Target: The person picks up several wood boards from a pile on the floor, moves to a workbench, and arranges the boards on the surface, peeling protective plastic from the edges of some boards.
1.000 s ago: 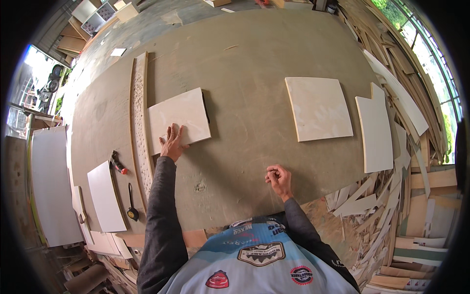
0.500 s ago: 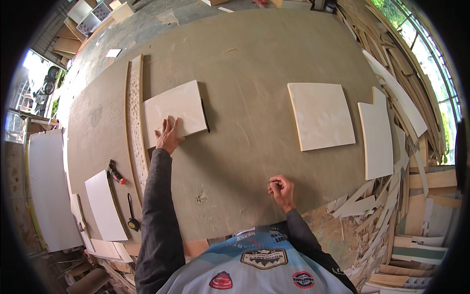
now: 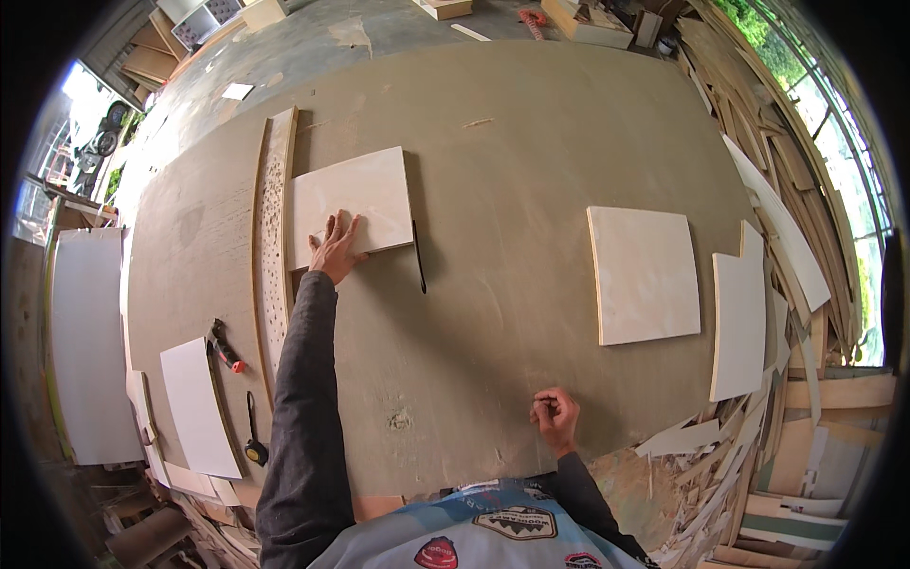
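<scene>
My left hand (image 3: 336, 250) lies with fingers spread on the near edge of a white rectangular panel (image 3: 353, 199). The panel's left side meets a long, speckled wooden strip (image 3: 274, 199) with raised edges. A thin black strip (image 3: 421, 261) runs from the panel's right edge past its near corner. My right hand (image 3: 556, 418) is held closer to my body with curled fingers and the thumb pressed to them. Whatever it may hold is hidden. To its right rests another white panel (image 3: 645, 275), apart from both hands.
A notched white panel (image 3: 739, 313) lies at the right edge beside heaped wood offcuts (image 3: 787, 180). At the left are a white board (image 3: 201, 408), a red-and-black cutter-like tool (image 3: 227, 346) and a tape measure (image 3: 254, 449). All rest on or around a large brownish work surface (image 3: 455, 190).
The whole view has shifted. The black strip now reaches farther toward me past the panel's corner. My left hand stays on the panel, and my right hand remains curled.
</scene>
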{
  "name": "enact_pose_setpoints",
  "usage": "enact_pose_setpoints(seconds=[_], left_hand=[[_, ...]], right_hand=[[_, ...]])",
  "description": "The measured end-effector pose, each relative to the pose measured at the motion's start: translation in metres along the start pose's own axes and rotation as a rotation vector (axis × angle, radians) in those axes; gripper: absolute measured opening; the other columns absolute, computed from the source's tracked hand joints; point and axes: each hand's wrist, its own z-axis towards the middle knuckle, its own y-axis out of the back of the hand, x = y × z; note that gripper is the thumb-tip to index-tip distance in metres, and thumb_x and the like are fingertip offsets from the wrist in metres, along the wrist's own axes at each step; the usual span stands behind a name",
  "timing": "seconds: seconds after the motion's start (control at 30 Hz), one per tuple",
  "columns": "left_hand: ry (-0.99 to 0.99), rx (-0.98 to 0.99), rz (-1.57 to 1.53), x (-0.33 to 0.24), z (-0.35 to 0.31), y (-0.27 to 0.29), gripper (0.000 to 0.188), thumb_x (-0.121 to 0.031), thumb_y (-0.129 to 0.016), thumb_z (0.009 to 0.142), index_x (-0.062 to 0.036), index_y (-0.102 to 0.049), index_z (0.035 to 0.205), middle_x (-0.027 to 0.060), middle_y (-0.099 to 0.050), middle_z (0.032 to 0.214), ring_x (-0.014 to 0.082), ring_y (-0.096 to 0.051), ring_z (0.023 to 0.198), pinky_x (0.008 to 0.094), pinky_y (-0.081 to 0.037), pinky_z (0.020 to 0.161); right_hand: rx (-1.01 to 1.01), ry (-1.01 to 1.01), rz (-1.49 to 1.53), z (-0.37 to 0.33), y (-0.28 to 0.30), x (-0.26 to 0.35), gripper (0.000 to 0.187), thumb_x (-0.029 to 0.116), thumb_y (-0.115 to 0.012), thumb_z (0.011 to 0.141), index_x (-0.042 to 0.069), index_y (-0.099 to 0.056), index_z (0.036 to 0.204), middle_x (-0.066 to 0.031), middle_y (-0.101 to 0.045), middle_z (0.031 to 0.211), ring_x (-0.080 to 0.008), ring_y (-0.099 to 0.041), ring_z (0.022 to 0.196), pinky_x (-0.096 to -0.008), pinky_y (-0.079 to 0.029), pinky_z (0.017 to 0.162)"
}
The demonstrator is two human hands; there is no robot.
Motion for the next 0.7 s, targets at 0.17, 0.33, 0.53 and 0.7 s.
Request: enact_pose_setpoints(seconds=[0.17, 0.33, 0.53, 0.7], left_hand=[[-0.001, 0.001, 0.001, 0.007, 0.033, 0.008, 0.093, -0.041, -0.074, 0.090, -0.0322, -0.019, 0.164, 0.0106, -0.005, 0.173, 0.0309, -0.005, 0.159, 0.0797, -0.010, 0.113], [0.007, 0.025, -0.008, 0.021, 0.068, 0.014, 0.096, -0.040, -0.077, 0.087, -0.0312, -0.021, 0.164, 0.0117, -0.004, 0.173, 0.0336, -0.003, 0.159, 0.0801, -0.010, 0.113], [0.001, 0.025, -0.364, 0.056, 0.126, 0.051, 0.085, -0.055, -0.081, 0.069, -0.0056, -0.066, 0.136, 0.0309, -0.057, 0.140, 0.0392, -0.059, 0.130, 0.0428, -0.048, 0.108], [0.357, -0.022, -0.095, -0.063, 0.178, 0.090, 0.104, -0.070, -0.079, 0.066, 0.0027, -0.059, 0.137, 0.0308, -0.057, 0.140, 0.0362, -0.057, 0.132, 0.0488, -0.049, 0.106]], right_hand=[[-0.002, -0.031, 0.005, 0.000, 0.002, -0.002, 0.006, -0.002, -0.062, 0.088, -0.002, -0.063, 0.094, -0.0064, -0.065, 0.075, -0.0118, -0.066, 0.064, -0.0268, -0.054, 0.056], [0.000, 0.043, -0.115, 0.000, 0.002, -0.006, 0.013, 0.002, -0.067, 0.082, -0.001, -0.062, 0.094, -0.0061, -0.065, 0.077, -0.0104, -0.066, 0.066, -0.0238, -0.051, 0.056], [0.109, 0.115, -0.173, 0.007, 0.005, 0.018, 0.029, 0.017, -0.077, 0.077, 0.002, -0.063, 0.098, -0.0070, -0.062, 0.085, -0.0108, -0.064, 0.064, -0.0238, -0.049, 0.055], [0.118, 0.077, -0.191, 0.006, 0.005, 0.022, 0.037, 0.026, -0.080, 0.078, 0.003, -0.061, 0.101, -0.0072, -0.058, 0.086, -0.0130, -0.063, 0.063, -0.0250, -0.049, 0.055]])
